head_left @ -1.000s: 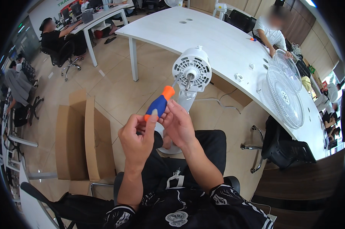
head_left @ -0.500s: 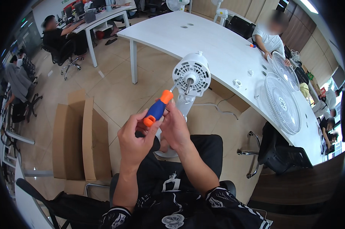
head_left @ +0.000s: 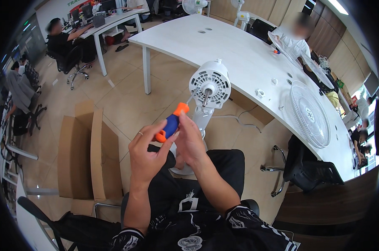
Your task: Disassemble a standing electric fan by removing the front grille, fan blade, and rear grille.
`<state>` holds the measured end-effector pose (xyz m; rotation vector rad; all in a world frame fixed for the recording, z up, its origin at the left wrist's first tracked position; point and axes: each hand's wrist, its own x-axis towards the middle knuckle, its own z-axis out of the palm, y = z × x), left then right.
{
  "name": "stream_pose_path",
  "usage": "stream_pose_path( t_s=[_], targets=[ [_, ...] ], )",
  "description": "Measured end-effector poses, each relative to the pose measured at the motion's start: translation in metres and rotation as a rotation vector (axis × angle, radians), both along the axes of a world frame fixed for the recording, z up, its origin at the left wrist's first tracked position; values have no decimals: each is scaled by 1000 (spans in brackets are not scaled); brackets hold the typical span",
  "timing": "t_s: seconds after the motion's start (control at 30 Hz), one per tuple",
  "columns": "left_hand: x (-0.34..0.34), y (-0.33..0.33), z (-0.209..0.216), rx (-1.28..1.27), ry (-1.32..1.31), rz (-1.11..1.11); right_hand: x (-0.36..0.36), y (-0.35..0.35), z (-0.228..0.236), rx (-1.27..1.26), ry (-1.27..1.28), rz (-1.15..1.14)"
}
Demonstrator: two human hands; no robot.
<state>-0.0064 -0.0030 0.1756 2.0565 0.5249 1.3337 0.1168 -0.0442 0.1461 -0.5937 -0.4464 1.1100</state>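
Observation:
A screwdriver (head_left: 172, 125) with a blue and orange handle is pinched between the fingers of both my hands. My left hand (head_left: 149, 154) grips the butt end, and my right hand (head_left: 190, 141) closes on the handle nearer the shaft. The thin shaft slants up to the left edge of a white fan motor housing (head_left: 210, 85); whether its tip sits in a screw is too small to tell. A bare metal spindle (head_left: 206, 97) sticks out of the housing's slotted front. Beneath it the white fan stand (head_left: 201, 119) rises between my knees, its base partly hidden by my hands.
A white table (head_left: 177, 35) carries a round wire fan grille (head_left: 310, 113) and a white plastic ring (head_left: 260, 93). Across it a person in white holds another grille (head_left: 319, 72). An open cardboard box (head_left: 105, 157) stands at my left; an office chair (head_left: 309, 167) is at right.
The screwdriver handle and my hands have shifted slightly left and down. The person across the table has raised a grille off the tabletop.

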Motion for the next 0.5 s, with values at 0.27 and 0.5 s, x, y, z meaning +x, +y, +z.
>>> stream_pose_path(
  t_s=[0.27, 0.5],
  targets=[
    [0, 2, -2, -428, 77, 7, 1, 0, -1, -13, -61, 15],
    [-7, -3, 3, 33, -50, -8, -4, 6, -6, -23, -47, -19]
  ],
)
